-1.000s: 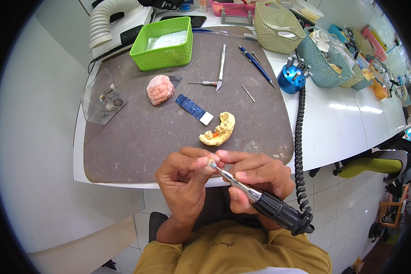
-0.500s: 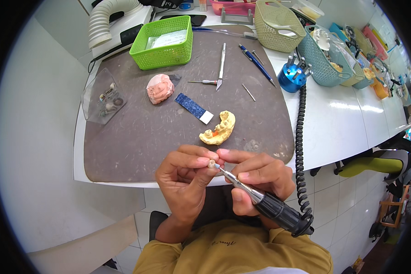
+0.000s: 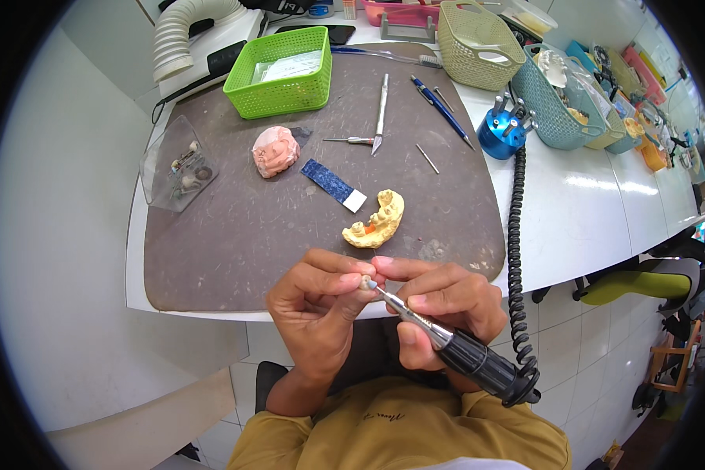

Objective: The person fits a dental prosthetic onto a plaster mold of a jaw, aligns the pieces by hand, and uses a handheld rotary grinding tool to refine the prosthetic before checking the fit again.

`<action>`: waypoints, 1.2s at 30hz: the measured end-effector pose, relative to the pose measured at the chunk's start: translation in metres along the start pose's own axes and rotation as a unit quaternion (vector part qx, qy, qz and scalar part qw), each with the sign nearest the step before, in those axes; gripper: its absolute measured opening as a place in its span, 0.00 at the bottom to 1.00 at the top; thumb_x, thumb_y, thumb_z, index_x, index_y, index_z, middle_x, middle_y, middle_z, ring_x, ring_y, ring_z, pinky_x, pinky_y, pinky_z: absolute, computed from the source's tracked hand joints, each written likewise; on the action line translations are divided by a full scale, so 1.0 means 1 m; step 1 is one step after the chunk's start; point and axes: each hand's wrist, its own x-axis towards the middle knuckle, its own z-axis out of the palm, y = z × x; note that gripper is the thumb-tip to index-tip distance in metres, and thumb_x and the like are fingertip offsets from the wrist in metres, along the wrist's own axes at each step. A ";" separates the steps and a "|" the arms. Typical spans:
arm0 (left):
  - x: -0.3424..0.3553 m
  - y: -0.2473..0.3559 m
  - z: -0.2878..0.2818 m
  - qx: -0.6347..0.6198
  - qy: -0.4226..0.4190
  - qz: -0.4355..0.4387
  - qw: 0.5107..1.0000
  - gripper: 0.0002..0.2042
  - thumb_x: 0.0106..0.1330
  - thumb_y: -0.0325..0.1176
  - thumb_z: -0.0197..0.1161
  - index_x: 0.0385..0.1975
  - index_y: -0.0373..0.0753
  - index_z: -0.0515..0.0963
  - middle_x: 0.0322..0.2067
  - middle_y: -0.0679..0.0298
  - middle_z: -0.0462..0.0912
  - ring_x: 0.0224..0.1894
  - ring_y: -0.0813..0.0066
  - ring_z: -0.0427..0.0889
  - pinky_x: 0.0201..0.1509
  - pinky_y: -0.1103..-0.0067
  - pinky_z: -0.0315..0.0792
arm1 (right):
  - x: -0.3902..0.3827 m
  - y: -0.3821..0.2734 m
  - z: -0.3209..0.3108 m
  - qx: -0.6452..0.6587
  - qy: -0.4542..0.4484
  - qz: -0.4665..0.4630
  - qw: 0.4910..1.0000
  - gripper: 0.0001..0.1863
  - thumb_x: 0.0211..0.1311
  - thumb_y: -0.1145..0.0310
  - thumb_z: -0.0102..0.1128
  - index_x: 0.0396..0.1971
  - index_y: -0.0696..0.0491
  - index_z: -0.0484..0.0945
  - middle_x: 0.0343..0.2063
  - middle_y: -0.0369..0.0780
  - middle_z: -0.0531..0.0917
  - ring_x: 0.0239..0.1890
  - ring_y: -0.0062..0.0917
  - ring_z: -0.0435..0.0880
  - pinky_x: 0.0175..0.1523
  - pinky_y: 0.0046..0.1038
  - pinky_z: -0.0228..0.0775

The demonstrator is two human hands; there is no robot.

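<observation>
The left hand (image 3: 317,301) pinches a tiny pale piece (image 3: 363,281) between thumb and fingertips, just off the 6 o'clock edge of the brown mat (image 3: 211,251). The right hand (image 3: 439,305) grips the rotary handpiece (image 3: 446,345) like a pen, its tip touching the piece from 4 o'clock. Light pressure seems wise, with both hands braced together; the yellow dental cast (image 3: 376,222) lies at 12 o'clock.

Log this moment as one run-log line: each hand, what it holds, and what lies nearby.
left hand: pinches small piece | right hand: holds rotary handpiece, tip at piece | nearby: yellow dental cast on brown mat
</observation>
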 end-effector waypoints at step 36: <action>0.003 0.004 0.002 0.005 -0.011 -0.045 0.999 0.08 0.66 0.17 0.61 0.43 0.29 0.78 0.40 0.50 0.81 0.41 0.67 0.86 0.48 0.74 0.85 | 0.000 0.008 0.009 0.032 0.094 -0.035 0.995 0.13 0.52 0.77 0.69 0.36 0.62 0.76 0.30 0.52 0.85 0.38 0.43 0.89 0.43 0.36 0.85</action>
